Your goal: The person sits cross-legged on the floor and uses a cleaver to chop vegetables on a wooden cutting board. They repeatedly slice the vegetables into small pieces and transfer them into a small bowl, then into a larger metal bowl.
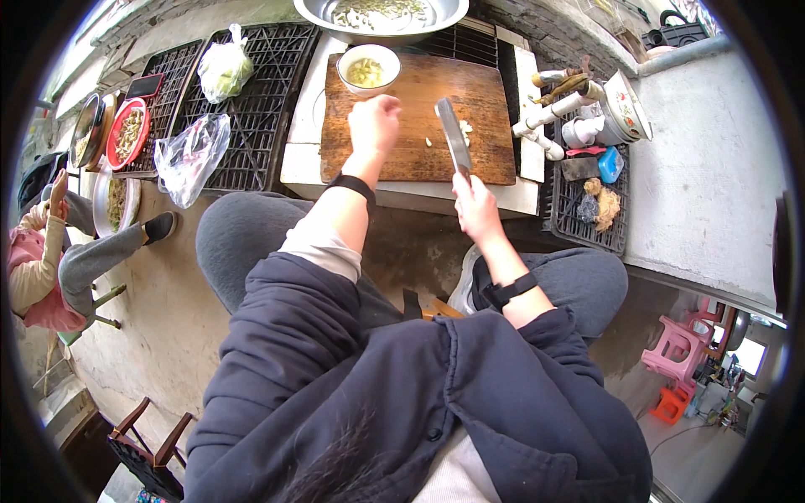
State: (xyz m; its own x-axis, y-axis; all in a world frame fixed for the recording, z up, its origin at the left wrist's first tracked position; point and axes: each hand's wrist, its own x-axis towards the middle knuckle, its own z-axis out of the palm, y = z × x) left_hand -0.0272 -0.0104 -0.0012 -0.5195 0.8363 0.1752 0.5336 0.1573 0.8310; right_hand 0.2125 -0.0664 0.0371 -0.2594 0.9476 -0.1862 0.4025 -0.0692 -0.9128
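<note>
My right hand [478, 209] grips the handle of a kitchen knife [454, 133]. Its broad metal blade points away from me over a worn wooden chopping board [415, 160]. Just right of the blade lie pale chopped pieces, perhaps garlic [466, 131], partly hidden by it. One small pale piece [429, 142] rests alone to the left. Above the board's left half is my left hand [374, 126], its fingers bent; whether they hold anything is unclear. Near its fingertips stands a white bowl [370, 91] with pale yellow-green pieces inside.
Beyond the board sits a metal basin [377, 34] of sliced food. Left, plastic crates [264, 113] carry a bagged pale-green vegetable [225, 69], a clear bag [194, 157] and a red basket [146, 135]. A person [44, 264] sits far left. White pipes [553, 116] stand right of the board.
</note>
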